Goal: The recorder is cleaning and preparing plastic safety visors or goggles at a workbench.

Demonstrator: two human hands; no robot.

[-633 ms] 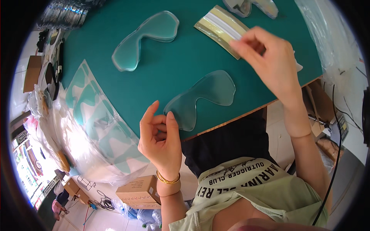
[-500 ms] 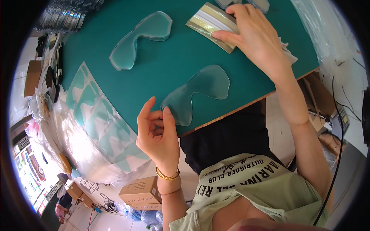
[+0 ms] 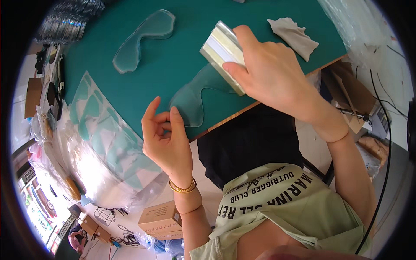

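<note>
A clear, goggle-shaped lens (image 3: 189, 104) lies on the green tabletop by its near edge. My left hand (image 3: 167, 141) pinches its left end, thumb on the rim and the other fingers curled. In my right hand (image 3: 277, 71) is a flat, pale yellow scraper (image 3: 225, 54) with a white band across it and a shiny surface. It is tilted over the lens's right half and hides part of it; whether it touches the lens I cannot tell. To the right of it lies a crumpled white cloth (image 3: 294, 37).
A stack of clear lenses (image 3: 147, 37) lies at the far left of the green table (image 3: 190, 26). A transparent sheet with lens-shaped cutouts (image 3: 108, 130) hangs over the left edge. Plastic film (image 3: 359, 30) lies at the right; a cardboard box (image 3: 160, 216) stands on the floor.
My right hand has lifted the scraper off the table and brought it nearer, over the lens's right half. The cloth is now uncovered. My left hand keeps its pinch; the whole view has shifted slightly.
</note>
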